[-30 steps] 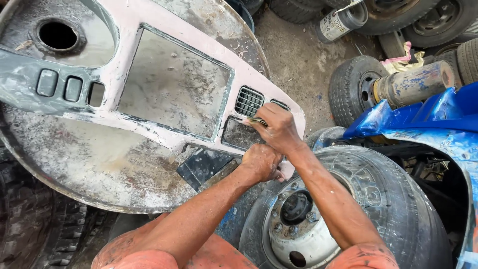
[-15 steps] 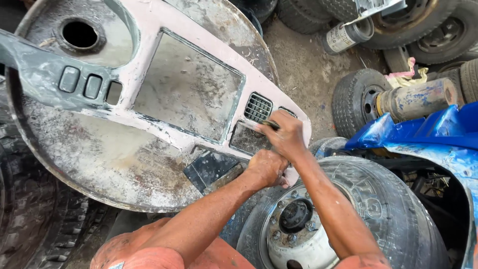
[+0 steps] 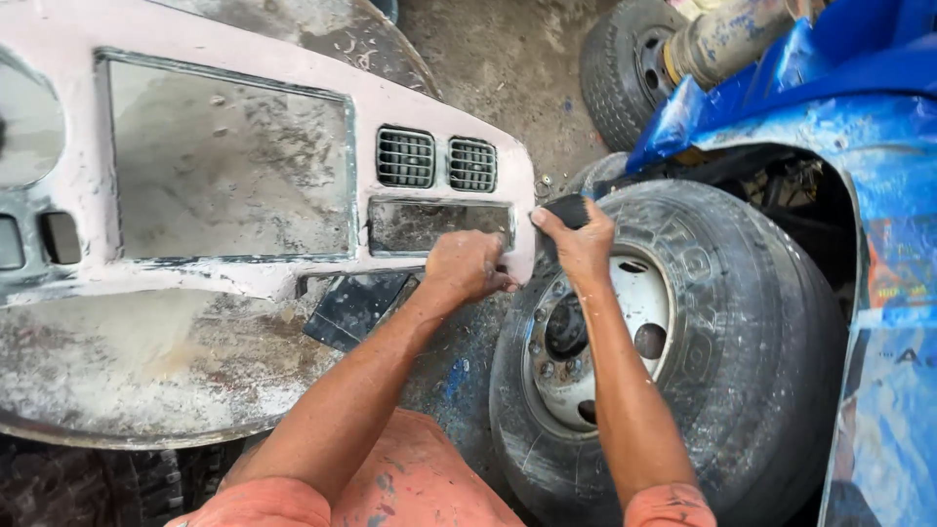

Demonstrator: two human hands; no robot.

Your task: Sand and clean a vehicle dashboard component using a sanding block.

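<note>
The head view looks down on a pink, filler-coated dashboard panel lying across a dusty round drum top. The panel's right end reaches toward 3 o'clock and stops just beside a big truck tyre with a pale steel rim.

The left hand is curled shut on the panel's lower right edge, below the small rectangular opening, knuckles up. The right hand sits at the panel's right tip and pinches a dark sanding block between thumb and fingers; the block touches the panel's end edge. Whether the block carries paper I cannot tell.

Around the hands: a dark flat plate hangs under the panel at 7 o'clock of the left hand. The tyre crowds the right hand from 4 o'clock, leaving little room between rim and panel. At 1 o'clock a blue painted body panel arches over the tyre, scuffed and spattered; a smaller wheel stands behind it at 12 o'clock, with a dirty cylinder lying above it. A faded reddish patch shows on the blue metal at 3 o'clock, too blurred to make out.

Counts: two louvred air vents side by side, one large rectangular opening, one small one, two dark switch slots at 9 o'clock, two tyres in view, two hands. Orange-clad knees show at 6 o'clock.
</note>
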